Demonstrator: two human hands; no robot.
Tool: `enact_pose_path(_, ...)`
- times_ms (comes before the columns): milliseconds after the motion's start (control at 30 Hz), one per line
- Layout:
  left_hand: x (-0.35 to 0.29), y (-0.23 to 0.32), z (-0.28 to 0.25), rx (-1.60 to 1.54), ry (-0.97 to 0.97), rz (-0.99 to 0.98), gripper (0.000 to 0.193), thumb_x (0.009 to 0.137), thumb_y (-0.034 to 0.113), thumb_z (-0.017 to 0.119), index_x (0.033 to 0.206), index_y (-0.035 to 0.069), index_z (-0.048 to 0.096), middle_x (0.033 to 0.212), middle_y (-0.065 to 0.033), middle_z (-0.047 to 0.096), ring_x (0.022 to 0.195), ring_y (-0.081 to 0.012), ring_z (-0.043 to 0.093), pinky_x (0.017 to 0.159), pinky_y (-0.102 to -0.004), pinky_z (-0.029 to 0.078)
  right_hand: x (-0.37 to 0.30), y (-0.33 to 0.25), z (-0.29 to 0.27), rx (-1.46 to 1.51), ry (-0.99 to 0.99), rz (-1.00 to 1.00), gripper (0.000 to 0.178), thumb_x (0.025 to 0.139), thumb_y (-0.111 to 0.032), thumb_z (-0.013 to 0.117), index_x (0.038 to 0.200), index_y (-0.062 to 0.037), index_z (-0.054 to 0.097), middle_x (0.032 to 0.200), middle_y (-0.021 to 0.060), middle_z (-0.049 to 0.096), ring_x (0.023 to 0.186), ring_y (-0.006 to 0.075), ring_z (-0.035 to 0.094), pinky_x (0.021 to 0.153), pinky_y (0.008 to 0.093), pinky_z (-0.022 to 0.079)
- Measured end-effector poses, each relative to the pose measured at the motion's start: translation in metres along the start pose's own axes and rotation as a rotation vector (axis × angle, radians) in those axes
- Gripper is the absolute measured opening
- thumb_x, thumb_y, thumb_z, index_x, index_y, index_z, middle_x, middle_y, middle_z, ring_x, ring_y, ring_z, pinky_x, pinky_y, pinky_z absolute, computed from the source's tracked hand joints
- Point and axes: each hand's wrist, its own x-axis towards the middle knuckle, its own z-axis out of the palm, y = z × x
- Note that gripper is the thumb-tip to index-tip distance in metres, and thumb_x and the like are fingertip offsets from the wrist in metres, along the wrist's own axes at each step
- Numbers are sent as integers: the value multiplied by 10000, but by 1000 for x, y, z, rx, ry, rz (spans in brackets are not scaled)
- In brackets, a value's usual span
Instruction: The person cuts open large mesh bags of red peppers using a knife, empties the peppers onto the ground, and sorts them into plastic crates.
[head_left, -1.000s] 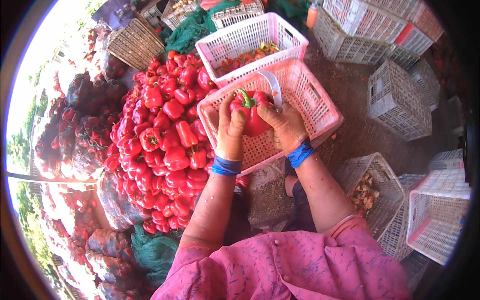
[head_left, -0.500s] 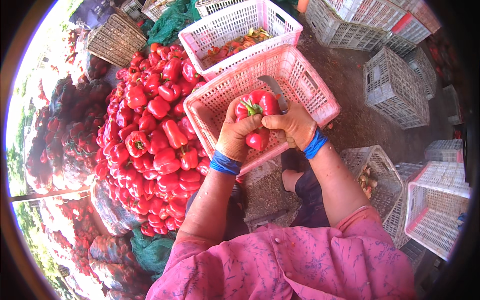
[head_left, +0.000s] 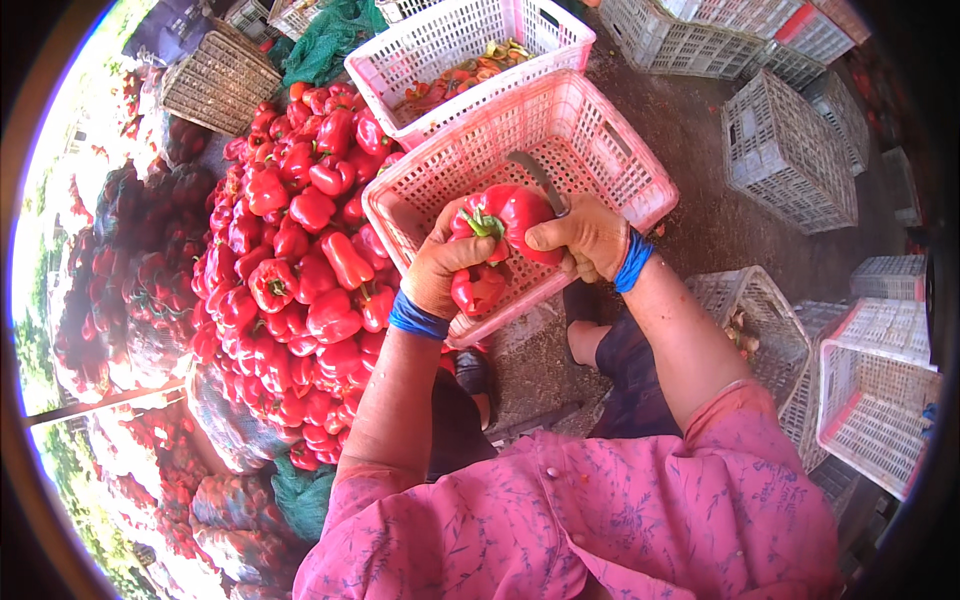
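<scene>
My left hand (head_left: 440, 268), in an orange-tan glove with a blue band at the wrist, is closed round a red bell pepper (head_left: 522, 212) with a green stem. Below the stem a red lobe (head_left: 478, 288) bulges out under my fingers; I cannot tell whether it is split from the rest. My right hand (head_left: 594, 240), gloved and banded alike, grips a curved knife (head_left: 538, 176), its blade sticking up behind the pepper. The right thumb lies against the pepper's side. Both hands are over a pink-stained plastic crate (head_left: 640, 195).
Beyond it stands another crate (head_left: 580, 45) with pepper scraps (head_left: 470, 75). A large heap of red bell peppers (head_left: 300, 270) lies at the left, beside filled net sacks (head_left: 130, 260). At the right are a grey crate (head_left: 785, 150), a crate holding scraps (head_left: 775, 310) and a white crate (head_left: 870, 390).
My left hand has shifted slightly left and down with the pepper, and the right thumb has moved away from the left one. The knife blade has turned and looks darker. The view has shifted slightly.
</scene>
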Motion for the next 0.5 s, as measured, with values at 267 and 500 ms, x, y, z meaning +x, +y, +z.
enact_pose_path(267, 8, -10, 25, 188, 230, 93, 539, 795, -31, 736, 1288, 46, 531, 1070, -68, 648, 881, -197, 666, 742, -317, 587, 18, 1, 17, 60, 170, -183, 422, 820, -332, 805, 1127, -71, 683, 807, -23, 630, 615, 61, 527, 492, 223, 400)
enact_pose_path(500, -2, -5, 15, 144, 50, 38, 575, 786, -28, 728, 1322, 34, 530, 1039, -81, 670, 881, -195, 652, 774, -333, 565, -3, -12, 8, -87, 58, -51, 496, 783, -512, 739, 1009, -73, 695, 690, 0, 623, 510, 80, 542, 436, 224, 409)
